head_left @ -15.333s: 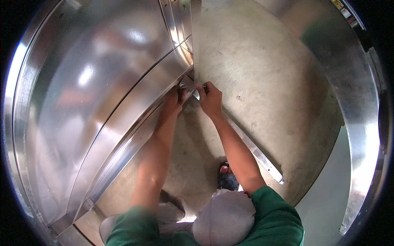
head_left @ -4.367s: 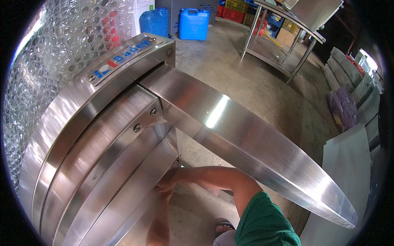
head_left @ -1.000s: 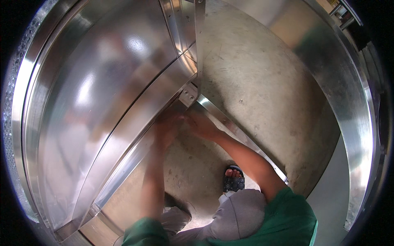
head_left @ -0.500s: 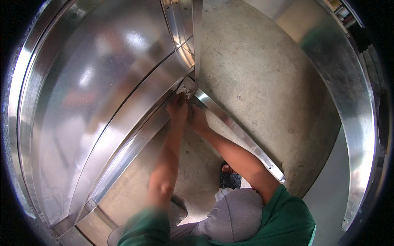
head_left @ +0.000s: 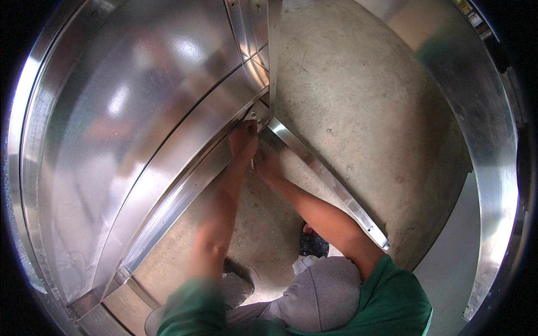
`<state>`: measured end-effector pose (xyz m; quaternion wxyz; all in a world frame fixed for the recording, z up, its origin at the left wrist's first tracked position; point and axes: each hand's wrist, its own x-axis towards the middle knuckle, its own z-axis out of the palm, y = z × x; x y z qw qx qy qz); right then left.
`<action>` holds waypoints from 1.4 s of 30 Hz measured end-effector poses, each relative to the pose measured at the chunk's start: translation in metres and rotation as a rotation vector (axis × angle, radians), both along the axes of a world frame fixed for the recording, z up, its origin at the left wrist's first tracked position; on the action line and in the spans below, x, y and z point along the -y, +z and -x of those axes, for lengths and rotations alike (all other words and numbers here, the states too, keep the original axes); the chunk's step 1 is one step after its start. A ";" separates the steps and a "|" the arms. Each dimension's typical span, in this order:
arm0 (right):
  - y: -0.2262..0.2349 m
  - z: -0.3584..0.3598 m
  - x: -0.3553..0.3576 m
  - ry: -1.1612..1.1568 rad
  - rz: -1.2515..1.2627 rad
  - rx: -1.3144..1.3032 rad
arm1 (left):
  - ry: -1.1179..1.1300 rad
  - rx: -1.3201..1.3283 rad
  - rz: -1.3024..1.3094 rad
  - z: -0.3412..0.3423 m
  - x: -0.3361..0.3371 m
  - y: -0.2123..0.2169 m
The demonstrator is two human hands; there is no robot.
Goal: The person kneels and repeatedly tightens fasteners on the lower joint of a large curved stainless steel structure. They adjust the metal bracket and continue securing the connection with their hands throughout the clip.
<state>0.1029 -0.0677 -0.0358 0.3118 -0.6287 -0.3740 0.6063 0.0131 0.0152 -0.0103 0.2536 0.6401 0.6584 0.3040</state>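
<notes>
Since half a second ago both hands dropped slightly: left hand (head_left: 242,139) and right hand (head_left: 268,162) at the bracket (head_left: 255,115), grip unclear.

Small blurred part (head_left: 253,164) between hands

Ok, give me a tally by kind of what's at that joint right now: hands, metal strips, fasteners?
Bare hands at the joint: 2, the left hand and the right hand
Narrow shiny steel strips meeting at the joint: 2, the slanted strip and the upright strip
Small silver bolt at the joint bracket: 1
Total: 5
</notes>
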 end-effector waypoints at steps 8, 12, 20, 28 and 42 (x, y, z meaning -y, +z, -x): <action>0.021 0.007 0.008 -0.020 0.203 -0.376 | -0.169 -0.123 0.022 0.007 -0.004 0.027; 0.026 0.016 -0.001 0.001 0.208 -0.262 | -0.127 -0.202 0.010 0.002 0.001 0.027; -0.001 0.023 -0.001 0.207 -0.086 0.247 | -0.031 -0.172 0.046 -0.013 0.002 0.024; 0.016 0.002 0.001 -0.079 -0.178 -0.080 | -0.035 -0.079 0.112 -0.007 -0.013 0.004; 0.113 -0.082 -0.059 0.085 -0.507 0.687 | 0.269 0.970 0.708 -0.005 -0.014 0.032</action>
